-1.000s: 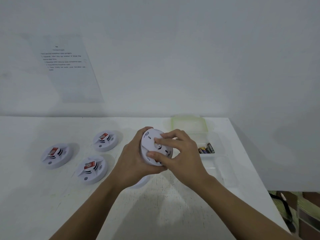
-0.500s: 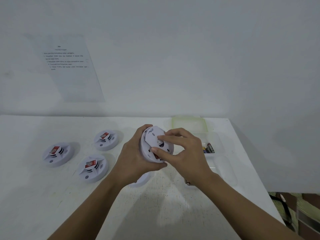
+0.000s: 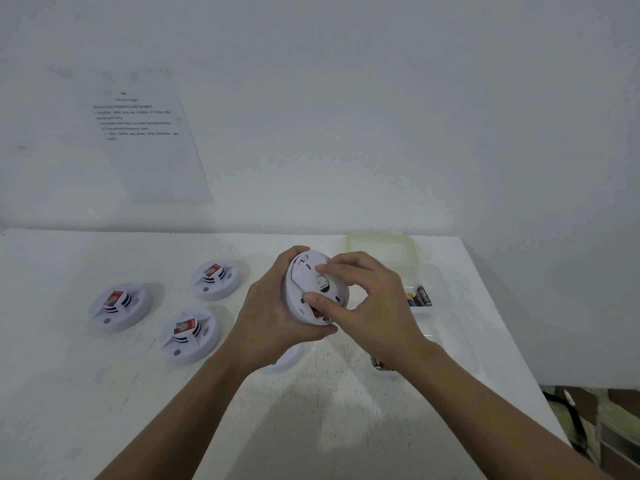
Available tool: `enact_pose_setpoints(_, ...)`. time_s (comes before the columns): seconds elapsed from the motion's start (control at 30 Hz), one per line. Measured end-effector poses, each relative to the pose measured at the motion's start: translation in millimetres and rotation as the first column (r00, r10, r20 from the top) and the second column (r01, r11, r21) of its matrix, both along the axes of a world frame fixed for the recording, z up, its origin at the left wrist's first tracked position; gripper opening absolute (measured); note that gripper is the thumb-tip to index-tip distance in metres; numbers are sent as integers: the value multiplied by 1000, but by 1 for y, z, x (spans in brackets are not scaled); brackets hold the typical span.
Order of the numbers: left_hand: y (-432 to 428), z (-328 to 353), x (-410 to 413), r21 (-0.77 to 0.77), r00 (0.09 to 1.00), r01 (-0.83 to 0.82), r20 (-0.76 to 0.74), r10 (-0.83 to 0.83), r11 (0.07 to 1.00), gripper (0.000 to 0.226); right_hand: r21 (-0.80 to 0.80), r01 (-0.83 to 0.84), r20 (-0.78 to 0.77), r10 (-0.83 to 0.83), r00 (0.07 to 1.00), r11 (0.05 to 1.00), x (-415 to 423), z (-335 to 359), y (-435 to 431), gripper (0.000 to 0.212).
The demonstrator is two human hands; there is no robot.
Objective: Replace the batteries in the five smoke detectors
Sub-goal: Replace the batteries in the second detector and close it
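Smoke detector point(image 3: 293, 303) tilted further than before.
My left hand point(image 3: 273, 313) grips its rim, right hand point(image 3: 372, 306) pinches its back plate point(image 3: 305, 276); batteries point(image 3: 421, 296) at 3 o'clock.

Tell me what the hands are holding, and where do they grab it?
A white smoke detector, tilted above the table. The left hand grips it around its rim. The right hand pinches the face turned toward the camera with its thumb and fingertips.
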State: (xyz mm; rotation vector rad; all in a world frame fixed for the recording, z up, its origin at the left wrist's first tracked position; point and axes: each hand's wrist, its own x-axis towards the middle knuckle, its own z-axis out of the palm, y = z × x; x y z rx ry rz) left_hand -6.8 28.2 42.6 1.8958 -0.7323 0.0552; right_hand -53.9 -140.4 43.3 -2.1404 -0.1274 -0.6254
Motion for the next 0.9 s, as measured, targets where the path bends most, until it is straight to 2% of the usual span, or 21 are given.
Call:
enact_pose_setpoints(0.17, 1, 0, 2, 22, 1000, -9, 19, 9, 1000, 90, -52, -38, -64, 35, 997, 998, 2, 1, 2, 41)
enact_pose_setpoints(0.33, 1, -1, 1, 14, 1000, -21, 20, 21, 1000, 89, -8, -32, -57, 32, 998, 999, 4, 2, 6, 31)
enact_pose_setpoints(0.5, 1, -1, 3, 15, 998, -23, 50, 22, 1000, 89, -18, -25, -65, 24, 998, 1000, 6, 5, 6, 40)
enact_pose_setpoints(0.67, 4, -1, 7, 85, 998, -5, 61, -1, 996, 92, 95, -18, -95, 28, 995, 995, 8, 7, -2, 45)
enact_pose_setpoints(0.83, 2, 2, 9, 125, 997, 23, 65, -31, 992, 92, 243, -56, -187, 104, 977, 968, 15, 11, -12, 49)
enact_pose_setpoints(0.9, 1, 4, 9, 134, 998, 15, 65, -24, 991, 91, 237, -60, -214, 112, 970, 970, 17, 14, -13, 55)
